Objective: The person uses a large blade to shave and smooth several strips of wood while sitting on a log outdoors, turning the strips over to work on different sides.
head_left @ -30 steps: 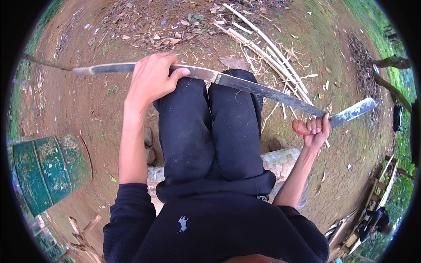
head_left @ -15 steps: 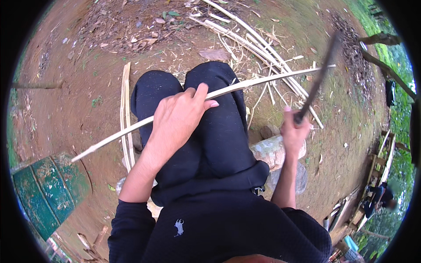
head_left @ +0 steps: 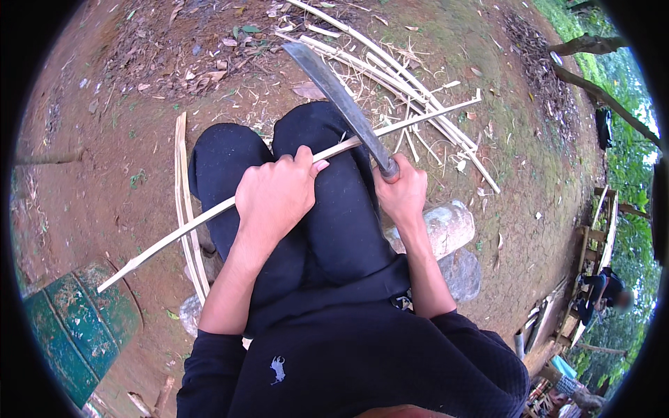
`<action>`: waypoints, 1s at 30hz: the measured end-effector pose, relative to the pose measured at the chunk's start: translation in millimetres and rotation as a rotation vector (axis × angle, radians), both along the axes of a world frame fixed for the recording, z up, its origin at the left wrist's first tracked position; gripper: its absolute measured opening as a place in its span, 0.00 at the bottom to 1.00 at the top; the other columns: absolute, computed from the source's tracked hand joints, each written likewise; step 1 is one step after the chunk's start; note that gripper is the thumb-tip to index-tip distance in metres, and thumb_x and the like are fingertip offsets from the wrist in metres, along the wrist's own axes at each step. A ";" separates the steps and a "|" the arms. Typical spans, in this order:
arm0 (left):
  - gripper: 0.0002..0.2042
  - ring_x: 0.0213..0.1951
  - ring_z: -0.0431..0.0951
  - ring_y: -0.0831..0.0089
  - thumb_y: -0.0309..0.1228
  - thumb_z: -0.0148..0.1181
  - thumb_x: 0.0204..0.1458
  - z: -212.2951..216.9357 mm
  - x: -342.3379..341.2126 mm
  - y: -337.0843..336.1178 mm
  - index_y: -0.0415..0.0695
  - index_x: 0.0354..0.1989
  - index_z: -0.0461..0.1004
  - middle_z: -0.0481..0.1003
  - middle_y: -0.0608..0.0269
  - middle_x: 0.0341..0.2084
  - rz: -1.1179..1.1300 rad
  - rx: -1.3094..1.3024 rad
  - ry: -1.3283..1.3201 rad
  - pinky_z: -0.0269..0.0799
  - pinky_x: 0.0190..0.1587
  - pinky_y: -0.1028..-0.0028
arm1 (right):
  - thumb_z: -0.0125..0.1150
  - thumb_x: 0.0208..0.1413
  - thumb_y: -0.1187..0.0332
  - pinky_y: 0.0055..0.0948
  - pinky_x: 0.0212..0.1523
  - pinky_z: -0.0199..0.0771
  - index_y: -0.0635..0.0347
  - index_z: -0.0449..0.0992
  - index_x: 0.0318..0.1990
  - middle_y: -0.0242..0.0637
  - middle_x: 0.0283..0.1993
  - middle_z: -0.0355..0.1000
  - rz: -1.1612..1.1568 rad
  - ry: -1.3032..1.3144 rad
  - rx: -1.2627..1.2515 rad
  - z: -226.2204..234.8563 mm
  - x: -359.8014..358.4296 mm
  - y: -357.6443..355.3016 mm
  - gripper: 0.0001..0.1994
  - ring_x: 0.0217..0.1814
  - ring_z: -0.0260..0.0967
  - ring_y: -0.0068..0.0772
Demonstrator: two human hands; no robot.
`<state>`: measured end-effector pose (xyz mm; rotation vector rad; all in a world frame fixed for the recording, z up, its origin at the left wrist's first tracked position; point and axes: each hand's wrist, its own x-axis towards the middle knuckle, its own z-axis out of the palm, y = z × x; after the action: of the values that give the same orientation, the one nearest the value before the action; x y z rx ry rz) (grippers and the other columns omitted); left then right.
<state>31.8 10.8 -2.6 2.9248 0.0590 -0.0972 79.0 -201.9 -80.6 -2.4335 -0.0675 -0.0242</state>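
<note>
A long pale strip of split wood or bamboo [head_left: 178, 232] lies slantwise across my thighs, its far right end raised beyond my knees. My left hand [head_left: 279, 191] is wrapped round it near the middle, knuckles up. In my right hand [head_left: 402, 195] is the handle of a machete, gripped just right of my knee. The machete's dark, broad blade [head_left: 334, 90] points up and to the left. It crosses over the strip a little to the right of my left hand; whether the edge touches the strip I cannot tell.
More pale strips [head_left: 404, 80] and curled shavings lie on the ground ahead. Two strips [head_left: 185, 188] stand along my left leg. A green drum [head_left: 80, 324] lies at left. Logs [head_left: 442, 226] sit by my right hip. Another person [head_left: 603, 292] is far right, near a wooden frame.
My right hand has come left and inward with the machete. Its blade has swung from pointing up-right to up-left, now over the strip. The strip has shifted slightly left and down.
</note>
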 end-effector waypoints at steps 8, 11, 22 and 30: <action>0.17 0.21 0.81 0.54 0.44 0.52 0.66 -5.6 2.8 2.9 0.43 0.31 0.73 0.77 0.55 0.17 0.002 -0.019 -0.075 0.74 0.22 0.58 | 0.67 0.48 0.66 0.46 0.26 0.77 0.60 0.76 0.31 0.50 0.21 0.75 0.029 -0.186 -0.070 -22.0 13.4 -0.8 0.09 0.22 0.76 0.55; 0.16 0.18 0.81 0.58 0.43 0.52 0.65 -7.6 3.1 5.7 0.44 0.31 0.75 0.78 0.56 0.15 -0.024 0.009 -0.120 0.75 0.20 0.62 | 0.65 0.52 0.69 0.39 0.23 0.78 0.60 0.78 0.30 0.44 0.21 0.77 0.003 -0.155 -0.084 -44.9 21.8 -18.1 0.05 0.19 0.76 0.42; 0.16 0.18 0.80 0.58 0.43 0.53 0.65 -9.2 0.9 1.5 0.45 0.30 0.73 0.76 0.59 0.15 -0.007 0.039 -0.138 0.74 0.20 0.61 | 0.62 0.56 0.71 0.28 0.17 0.67 0.62 0.76 0.28 0.33 0.19 0.72 -0.218 -0.027 0.006 -55.5 37.9 -65.7 0.06 0.16 0.64 0.20; 0.16 0.18 0.79 0.58 0.44 0.54 0.64 -11.1 -1.9 3.7 0.46 0.29 0.73 0.77 0.59 0.16 -0.030 0.026 -0.203 0.74 0.19 0.62 | 0.66 0.45 0.70 0.39 0.26 0.76 0.58 0.74 0.27 0.43 0.19 0.74 0.166 -0.334 -0.102 -33.6 22.1 -12.1 0.06 0.21 0.77 0.45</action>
<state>30.0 14.5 -13.7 2.9440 -0.0164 0.1973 101.1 -214.0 -114.2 -2.4936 -0.4287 -0.3603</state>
